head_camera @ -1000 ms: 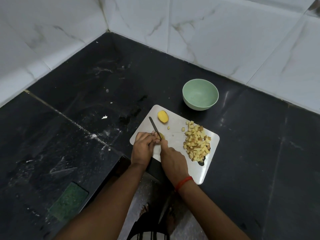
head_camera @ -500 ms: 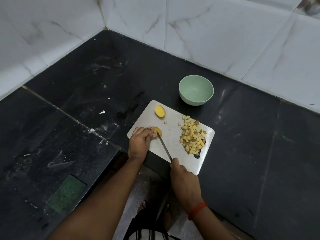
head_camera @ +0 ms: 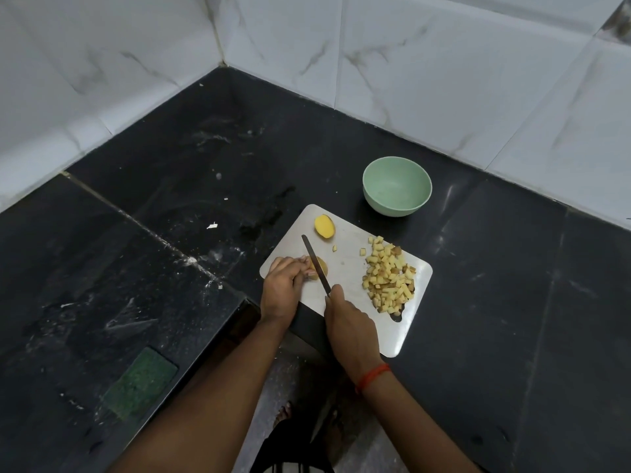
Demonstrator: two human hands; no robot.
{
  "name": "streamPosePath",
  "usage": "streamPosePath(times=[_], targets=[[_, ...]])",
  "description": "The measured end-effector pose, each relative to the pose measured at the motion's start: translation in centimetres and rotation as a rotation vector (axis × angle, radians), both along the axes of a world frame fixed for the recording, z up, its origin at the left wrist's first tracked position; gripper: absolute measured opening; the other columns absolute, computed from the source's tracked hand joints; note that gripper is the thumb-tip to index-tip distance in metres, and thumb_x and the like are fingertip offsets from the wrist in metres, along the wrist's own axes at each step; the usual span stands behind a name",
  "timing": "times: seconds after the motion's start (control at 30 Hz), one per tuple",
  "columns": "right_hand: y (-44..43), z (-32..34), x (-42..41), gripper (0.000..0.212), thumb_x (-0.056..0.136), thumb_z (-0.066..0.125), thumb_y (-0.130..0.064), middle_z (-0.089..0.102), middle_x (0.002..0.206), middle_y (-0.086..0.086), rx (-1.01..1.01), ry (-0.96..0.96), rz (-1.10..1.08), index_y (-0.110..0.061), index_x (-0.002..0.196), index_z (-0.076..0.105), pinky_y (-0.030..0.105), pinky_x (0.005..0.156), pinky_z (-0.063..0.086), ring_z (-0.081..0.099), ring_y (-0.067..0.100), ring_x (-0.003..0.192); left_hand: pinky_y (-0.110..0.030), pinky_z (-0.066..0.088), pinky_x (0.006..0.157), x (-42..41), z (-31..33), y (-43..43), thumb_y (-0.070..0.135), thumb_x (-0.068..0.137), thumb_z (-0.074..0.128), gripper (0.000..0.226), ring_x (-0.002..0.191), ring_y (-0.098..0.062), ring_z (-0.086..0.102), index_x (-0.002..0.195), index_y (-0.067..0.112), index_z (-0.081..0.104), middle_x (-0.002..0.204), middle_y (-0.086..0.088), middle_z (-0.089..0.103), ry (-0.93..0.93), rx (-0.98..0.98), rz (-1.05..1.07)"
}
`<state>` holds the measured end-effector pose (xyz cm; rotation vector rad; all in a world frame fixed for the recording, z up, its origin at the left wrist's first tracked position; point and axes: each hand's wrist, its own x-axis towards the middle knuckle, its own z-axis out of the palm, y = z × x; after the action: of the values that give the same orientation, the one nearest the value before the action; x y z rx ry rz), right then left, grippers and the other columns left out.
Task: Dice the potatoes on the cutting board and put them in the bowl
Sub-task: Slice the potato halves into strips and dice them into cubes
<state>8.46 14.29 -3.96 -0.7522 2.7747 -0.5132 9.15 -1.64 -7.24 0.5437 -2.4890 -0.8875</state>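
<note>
A white cutting board (head_camera: 351, 268) lies on the black counter. My left hand (head_camera: 283, 288) holds a potato piece (head_camera: 320, 266) down at the board's left edge. My right hand (head_camera: 348, 322) grips a knife (head_camera: 316, 264) whose blade lies across that piece, tip pointing away from me. Another potato half (head_camera: 324, 227) sits at the board's far corner, with one loose cube (head_camera: 335, 247) near it. A heap of diced potato (head_camera: 389, 278) covers the board's right side. The pale green bowl (head_camera: 396, 186) stands just beyond the board and looks empty.
White marble-look tiled walls (head_camera: 444, 80) meet in a corner behind the black counter (head_camera: 170, 233). A green scouring pad (head_camera: 140, 382) lies at the near left. The counter's inner edge runs right under my forearms, with the floor and my foot below.
My right hand pulled the knife back toward me, then pushed it forward again, so the blade now lies across the potato piece. My left hand stayed on the piece.
</note>
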Motion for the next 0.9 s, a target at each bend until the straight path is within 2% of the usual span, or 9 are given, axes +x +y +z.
streamPosePath(times=[0.13, 0.27, 0.33, 0.47, 0.63, 0.77, 0.9], targets=[[-0.8, -0.1, -0.8, 0.024, 0.103, 0.034, -0.021, 0.063, 0.084, 0.004, 0.03, 0.035, 0.03, -0.02, 0.126, 0.029, 0.041, 0.06, 0.054, 0.063, 0.027, 0.066, 0.001, 0.034, 0.084, 0.0, 0.2, 0.0, 0.001, 0.091, 0.069, 0.008, 0.091, -0.008, 0.053, 0.091, 0.006, 0.075, 0.091, -0.001, 0.071, 0.014, -0.009, -0.025], [-2.1, 0.2, -1.6, 0.037, 0.103, 0.037, -0.018, 0.063, 0.085, 0.006, 0.059, 0.041, 0.046, -0.016, 0.14, 0.029, 0.036, 0.056, 0.049, 0.063, 0.026, 0.066, 0.002, 0.034, 0.085, 0.0, 0.0, 0.0, 0.0, 0.09, 0.07, 0.01, 0.092, -0.003, 0.05, 0.093, 0.008, 0.076, 0.091, 0.0, 0.072, 0.018, -0.018, -0.023], [-2.5, 0.3, -2.2, 0.036, 0.104, 0.035, -0.02, 0.063, 0.083, 0.005, 0.033, 0.035, 0.041, -0.018, 0.14, 0.028, 0.034, 0.055, 0.045, 0.062, 0.025, 0.065, 0.002, 0.035, 0.085, 0.0, 0.0, -0.1, -0.001, 0.089, 0.07, 0.011, 0.092, 0.0, 0.049, 0.093, 0.007, 0.077, 0.091, 0.0, 0.072, 0.023, -0.016, -0.029], [-2.9, 0.4, -3.3, 0.032, 0.106, 0.029, -0.022, 0.066, 0.088, 0.006, 0.036, 0.027, 0.071, -0.019, 0.138, 0.028, 0.036, 0.061, 0.05, 0.065, 0.025, 0.072, 0.0, 0.035, 0.086, 0.0, -0.1, -0.1, -0.001, 0.09, 0.07, 0.012, 0.093, -0.005, 0.053, 0.096, 0.007, 0.077, 0.093, 0.0, 0.072, 0.02, -0.009, -0.025], [-2.5, -0.2, -2.6, 0.046, 0.104, 0.034, -0.02, 0.066, 0.085, 0.005, 0.06, 0.034, 0.079, -0.018, 0.149, 0.023, 0.036, 0.06, 0.052, 0.065, 0.023, 0.068, 0.0, 0.036, 0.088, 0.0, 0.0, 0.1, -0.003, 0.089, 0.069, 0.012, 0.093, -0.011, 0.057, 0.093, 0.006, 0.077, 0.092, -0.003, 0.073, 0.017, -0.017, -0.017], [-0.5, -0.2, -1.1, 0.039, 0.103, 0.032, -0.016, 0.065, 0.092, 0.006, 0.137, -0.002, 0.131, -0.017, 0.141, 0.026, 0.035, 0.059, 0.045, 0.066, 0.026, 0.074, 0.001, 0.035, 0.091, -0.1, -0.1, 0.0, -0.005, 0.087, 0.071, 0.015, 0.095, -0.011, 0.058, 0.097, 0.005, 0.077, 0.095, -0.004, 0.073, 0.014, -0.018, 0.001], [2.2, 0.1, 1.2, 0.039, 0.104, 0.031, -0.016, 0.064, 0.098, 0.006, 0.191, -0.049, 0.151, -0.018, 0.142, 0.021, 0.035, 0.06, 0.045, 0.066, 0.027, 0.077, -0.006, 0.04, 0.088, -0.1, -0.3, 0.1, -0.004, 0.088, 0.072, 0.012, 0.092, -0.014, 0.06, 0.095, 0.004, 0.076, 0.092, -0.005, 0.071, 0.011, -0.018, 0.01]])
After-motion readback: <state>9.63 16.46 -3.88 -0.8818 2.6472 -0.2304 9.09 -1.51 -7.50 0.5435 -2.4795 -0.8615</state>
